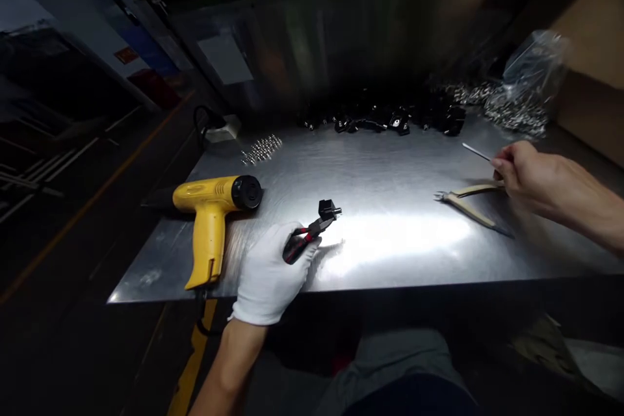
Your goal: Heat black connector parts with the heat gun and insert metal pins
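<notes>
Gloved left hand (268,273) on pliers (312,234), bare right hand (531,179) on a rod (475,151)

From where I stand, the far left of the metal table (312,169) has a yellow heat gun (209,208) lying on its side, nozzle out past the edge, black end toward the middle. Behind it, at the back corner, is a pale box (223,130) with a black cable by it; next comes a patch of small pins (262,150) in close rows.

The left hand, in a white glove, is right of the gun, fingers wrapped round the red-and-black handles. At the tip of the pliers is a black block (326,208), a metal stub poking out to the right; exactly where the jaws bite, I can't tell. Along the back lie dark parts (400,122) in a loose row.

Farther right, cutters (472,212) with pale handles lie open, one handle running up to the right hand; whether they touch, I can't tell. That hand pinches the thin rod between thumb and forefinger, its free end pointing left. Behind are heaped metal bits (521,114) and a clear bag (541,62).
</notes>
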A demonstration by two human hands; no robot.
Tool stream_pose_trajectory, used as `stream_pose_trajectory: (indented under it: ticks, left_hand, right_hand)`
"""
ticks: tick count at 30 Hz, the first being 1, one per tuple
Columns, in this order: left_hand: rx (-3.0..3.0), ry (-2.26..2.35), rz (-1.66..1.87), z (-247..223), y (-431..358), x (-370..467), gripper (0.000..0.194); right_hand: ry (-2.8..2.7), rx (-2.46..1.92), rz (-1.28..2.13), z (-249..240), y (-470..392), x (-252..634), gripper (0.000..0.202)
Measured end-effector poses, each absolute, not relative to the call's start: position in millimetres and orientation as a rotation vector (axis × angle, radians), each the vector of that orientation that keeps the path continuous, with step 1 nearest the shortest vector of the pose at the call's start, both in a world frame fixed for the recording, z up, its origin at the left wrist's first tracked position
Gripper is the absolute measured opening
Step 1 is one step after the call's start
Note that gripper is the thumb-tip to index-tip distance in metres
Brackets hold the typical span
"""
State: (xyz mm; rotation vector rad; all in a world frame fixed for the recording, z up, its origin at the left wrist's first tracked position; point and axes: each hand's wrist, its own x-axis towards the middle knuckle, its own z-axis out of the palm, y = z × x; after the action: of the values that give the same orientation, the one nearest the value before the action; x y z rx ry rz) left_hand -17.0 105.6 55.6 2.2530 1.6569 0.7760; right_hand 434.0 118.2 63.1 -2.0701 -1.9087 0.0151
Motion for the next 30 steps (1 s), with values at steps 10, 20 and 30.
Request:
stream_pose_trajectory:
  ticks: [10, 20, 30]
  left_hand:
    - [2.146, 1.725, 0.335, 84.2, 120.9, -17.5, 0.028]
    - [2.073, 1.758, 0.157, 88.1, 127.8, -15.1, 0.028]
    - [2.059, 1.709, 0.006, 94.2, 116.6, -19.5, 0.033]
  right_hand:
    - [-2.063, -0.945, 0.571, 68.0, 134.4, 272.1, 0.021]
    - [-2.044, -0.977, 0.688, 52.5, 141.1, 277.3, 0.019]
    - [-2.174, -0.830, 0.825, 51.0, 143.5, 276.0, 0.021]
